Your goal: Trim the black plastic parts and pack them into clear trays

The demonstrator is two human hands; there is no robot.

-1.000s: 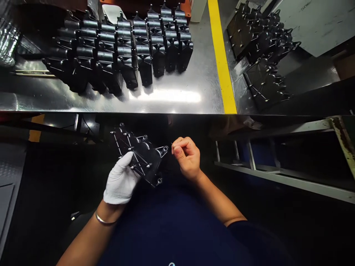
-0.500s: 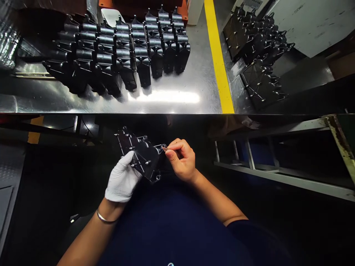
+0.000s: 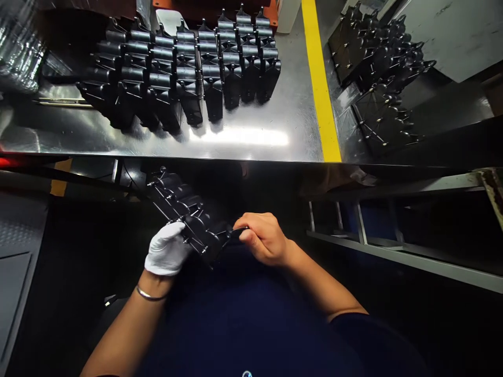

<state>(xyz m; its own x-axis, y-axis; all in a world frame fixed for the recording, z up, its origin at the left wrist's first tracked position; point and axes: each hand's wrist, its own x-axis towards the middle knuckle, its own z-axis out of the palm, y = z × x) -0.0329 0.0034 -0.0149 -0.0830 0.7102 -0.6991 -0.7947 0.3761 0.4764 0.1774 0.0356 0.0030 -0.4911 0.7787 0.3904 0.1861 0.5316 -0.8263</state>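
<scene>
My left hand (image 3: 167, 250), in a white glove, grips the lower left side of a black ribbed part (image 3: 188, 212), which is tilted in front of my body below the table edge. My bare right hand (image 3: 265, 238) is closed in a pinch on a small thin blade-like tool (image 3: 239, 229). The tip of the tool reaches the right end of the black part; whether it touches is hard to tell against the dark background.
Rows of similar black parts (image 3: 190, 78) stand on the metal table (image 3: 298, 131). Right of a yellow stripe (image 3: 321, 89) are more black parts (image 3: 383, 115). A metal frame (image 3: 412, 259) lies at the lower right.
The black part has turned in my left hand, its ribbed side now showing more. My right hand has moved slightly down and right, with more of the thin tool visible. The view has shifted.
</scene>
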